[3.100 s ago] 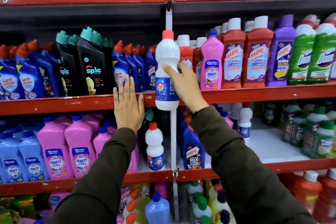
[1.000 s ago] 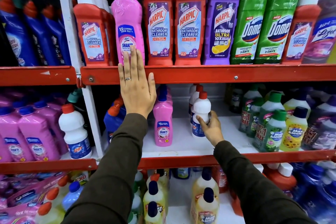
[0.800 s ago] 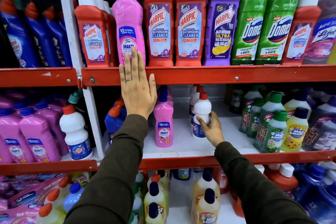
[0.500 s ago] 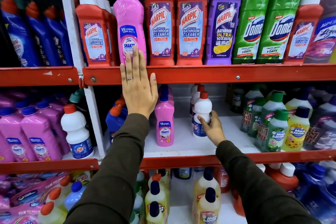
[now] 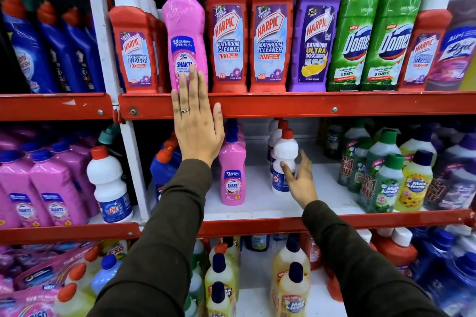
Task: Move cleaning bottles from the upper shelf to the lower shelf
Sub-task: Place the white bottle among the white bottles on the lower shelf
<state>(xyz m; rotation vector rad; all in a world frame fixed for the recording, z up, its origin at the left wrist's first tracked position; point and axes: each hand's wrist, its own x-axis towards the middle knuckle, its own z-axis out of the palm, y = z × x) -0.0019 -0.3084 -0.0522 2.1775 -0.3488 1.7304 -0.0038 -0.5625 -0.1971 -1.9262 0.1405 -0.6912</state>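
Loosened since a moment ago, the right hand (image 5: 300,179) now lies open against the white Rin bottle (image 5: 283,159) — upright mid lower shelf (image 5: 270,207). Left hand (image 5: 198,126) — flat, holding nothing — rests on the upper shelf's front edge (image 5: 309,105).

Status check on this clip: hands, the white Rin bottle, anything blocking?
Right hand open, fingers touching white Rin bottle, upright on lower shelf. Left hand flat on upper shelf edge. Nothing blocking.
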